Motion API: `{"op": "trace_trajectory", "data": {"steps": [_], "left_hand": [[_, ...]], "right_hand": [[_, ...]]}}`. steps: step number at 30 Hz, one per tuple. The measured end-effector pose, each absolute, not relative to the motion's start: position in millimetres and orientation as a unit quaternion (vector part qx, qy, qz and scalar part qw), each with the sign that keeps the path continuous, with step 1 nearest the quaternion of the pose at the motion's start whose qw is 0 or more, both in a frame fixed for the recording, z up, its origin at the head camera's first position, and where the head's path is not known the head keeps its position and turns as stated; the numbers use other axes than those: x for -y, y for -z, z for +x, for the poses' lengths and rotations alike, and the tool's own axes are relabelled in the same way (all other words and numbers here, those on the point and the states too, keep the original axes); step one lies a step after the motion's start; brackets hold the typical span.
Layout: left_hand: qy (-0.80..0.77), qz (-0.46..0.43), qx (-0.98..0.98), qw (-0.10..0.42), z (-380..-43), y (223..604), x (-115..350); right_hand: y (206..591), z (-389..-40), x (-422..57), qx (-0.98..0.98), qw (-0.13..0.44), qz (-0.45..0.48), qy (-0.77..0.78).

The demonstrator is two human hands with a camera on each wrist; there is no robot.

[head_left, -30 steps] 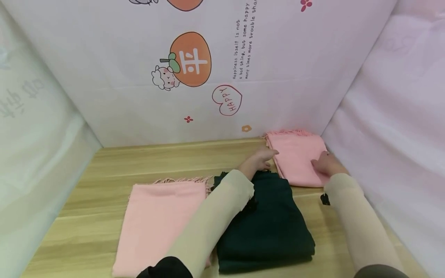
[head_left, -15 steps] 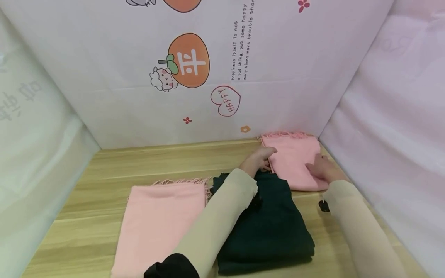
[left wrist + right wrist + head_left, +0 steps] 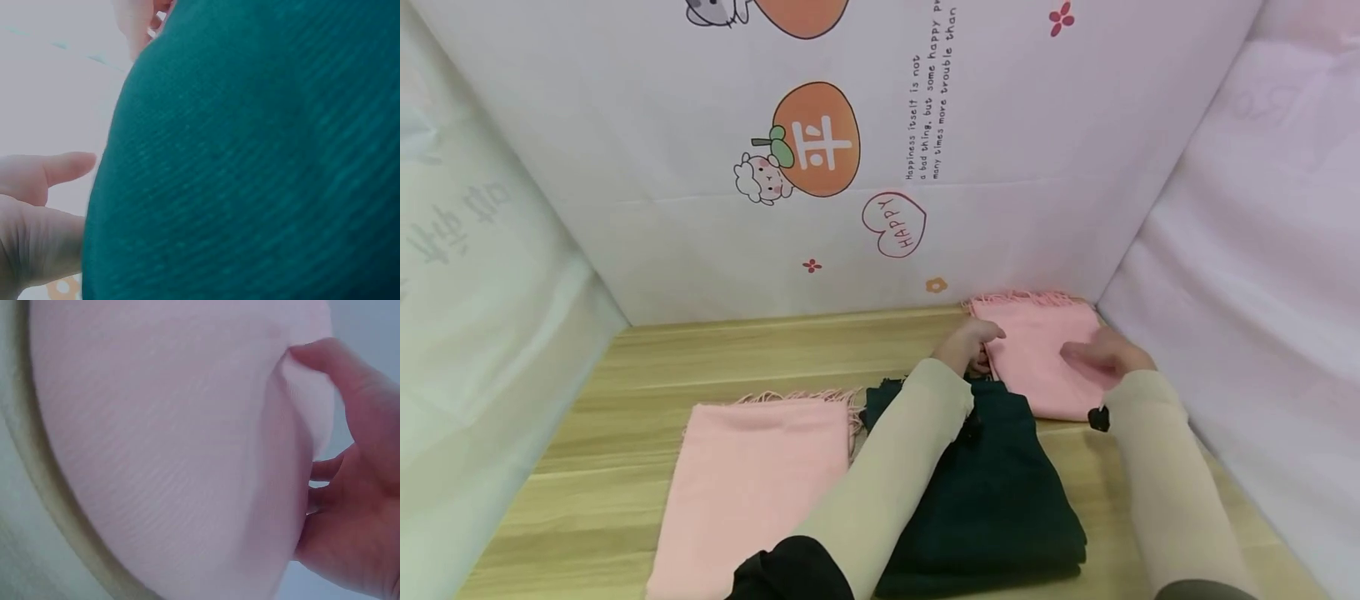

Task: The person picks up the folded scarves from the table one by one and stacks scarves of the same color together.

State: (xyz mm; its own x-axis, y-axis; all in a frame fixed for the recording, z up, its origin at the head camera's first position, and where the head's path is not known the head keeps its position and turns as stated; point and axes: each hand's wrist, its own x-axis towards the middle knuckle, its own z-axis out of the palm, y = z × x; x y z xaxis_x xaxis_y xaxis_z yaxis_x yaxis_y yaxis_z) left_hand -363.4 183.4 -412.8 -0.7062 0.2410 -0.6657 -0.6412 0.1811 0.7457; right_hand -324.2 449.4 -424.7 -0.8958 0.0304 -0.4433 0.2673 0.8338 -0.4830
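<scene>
A small folded pink scarf [image 3: 1037, 354] with a fringe lies in the back right corner of the wooden table [image 3: 737, 350]. My left hand [image 3: 973, 343] rests at its left edge with the thumb stretched out [image 3: 62, 167]; the forearm lies over a folded dark green scarf [image 3: 1000, 500] that fills the left wrist view [image 3: 250, 162]. My right hand [image 3: 1101, 358] is on the pink scarf's right side. In the right wrist view its thumb [image 3: 325, 359] dents the pink cloth [image 3: 175, 444] and its fingers curl behind the edge.
A larger folded pink scarf [image 3: 752, 483] with a fringe lies at the left front. Printed white sheets [image 3: 850, 167] wall in the table at the back and on both sides. A small black object [image 3: 1099, 418] sits by my right sleeve.
My right hand has lifted slightly and shifted left over the pink scarf. The left hand stays at the scarf's left edge. The view has tilted a little.
</scene>
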Motion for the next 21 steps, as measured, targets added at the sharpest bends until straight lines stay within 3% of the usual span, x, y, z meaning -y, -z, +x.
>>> {"op": "trace_trajectory", "data": {"steps": [5,13,21], "left_hand": [[-0.587,-0.156,-0.692,0.390,-366,412,-187],[-0.540,-0.172,-0.723,0.395,-367,405,-194],[-0.532,-0.165,-0.724,0.407,-372,408,-195]], "right_hand": [[429,-325,-457,-0.901,0.216,0.119,0.356],[428,-317,-459,-0.863,0.224,0.148,0.428],[428,-316,-457,-0.880,0.197,0.132,0.412]]}}
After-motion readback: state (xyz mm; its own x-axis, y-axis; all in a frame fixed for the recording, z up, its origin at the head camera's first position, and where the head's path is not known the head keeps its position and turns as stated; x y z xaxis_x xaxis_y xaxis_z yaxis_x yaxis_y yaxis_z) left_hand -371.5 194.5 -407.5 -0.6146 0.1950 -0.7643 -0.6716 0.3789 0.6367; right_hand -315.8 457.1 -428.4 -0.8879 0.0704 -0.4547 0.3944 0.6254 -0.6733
